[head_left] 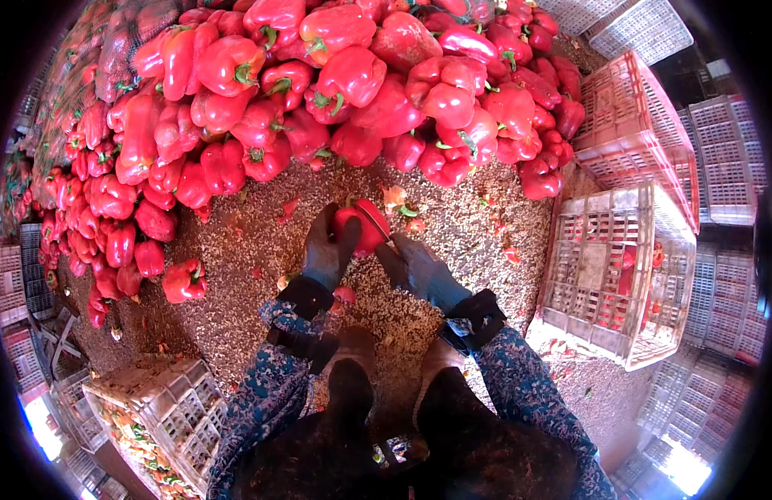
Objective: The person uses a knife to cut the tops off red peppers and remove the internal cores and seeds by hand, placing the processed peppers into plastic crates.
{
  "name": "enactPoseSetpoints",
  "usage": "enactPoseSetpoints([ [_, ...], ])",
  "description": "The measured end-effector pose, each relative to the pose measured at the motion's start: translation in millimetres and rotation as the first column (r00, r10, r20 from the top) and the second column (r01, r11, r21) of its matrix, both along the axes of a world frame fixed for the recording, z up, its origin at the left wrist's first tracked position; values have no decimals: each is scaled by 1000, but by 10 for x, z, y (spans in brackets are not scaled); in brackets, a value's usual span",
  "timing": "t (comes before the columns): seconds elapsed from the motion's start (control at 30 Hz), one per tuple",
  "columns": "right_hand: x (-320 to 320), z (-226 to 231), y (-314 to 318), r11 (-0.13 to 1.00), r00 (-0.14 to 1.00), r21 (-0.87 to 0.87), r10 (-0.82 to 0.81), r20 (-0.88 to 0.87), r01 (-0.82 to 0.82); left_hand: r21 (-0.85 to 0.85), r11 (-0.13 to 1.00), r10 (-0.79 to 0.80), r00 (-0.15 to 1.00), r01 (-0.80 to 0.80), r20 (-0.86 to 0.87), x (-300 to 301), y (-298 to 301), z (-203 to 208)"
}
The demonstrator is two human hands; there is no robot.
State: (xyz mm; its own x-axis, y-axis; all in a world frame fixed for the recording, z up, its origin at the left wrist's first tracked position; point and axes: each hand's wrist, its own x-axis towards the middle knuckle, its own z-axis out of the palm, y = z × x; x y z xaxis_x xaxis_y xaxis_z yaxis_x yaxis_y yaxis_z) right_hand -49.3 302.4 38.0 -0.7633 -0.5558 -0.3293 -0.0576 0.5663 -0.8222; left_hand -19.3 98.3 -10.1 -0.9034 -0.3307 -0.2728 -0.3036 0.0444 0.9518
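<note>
Hands, gloved, two: left hand (326, 250), closed on the side of one red pepper (365, 229); right hand (419, 268), closed on one thin tool (377, 222), laid across the pepper. The pepper is held between the hands, forearms (265, 396) angled inward. Crates: one slatted crate (182, 408) at lower left; one pale crate (582, 260) at right; one pink crate (615, 137) beyond it. Pepper heap (353, 83), farthest forward: too numerous to be counted.

Right of hands (423, 271), open floor (482, 242) until pale crate (590, 267); pepper heap (353, 75) ahead.
</note>
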Motion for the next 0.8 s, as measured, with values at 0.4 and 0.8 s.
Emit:
enactPoseSetpoints([
  [0.4,709,-231,230,992,988,81,-90,-124,101,-129,989,-69,997,71,26,-122,43,104],
  [0.8,515,-773,51,994,953,112,41,-300,-7,-283,948,-80,967,149,243,-250,-36,7],
])
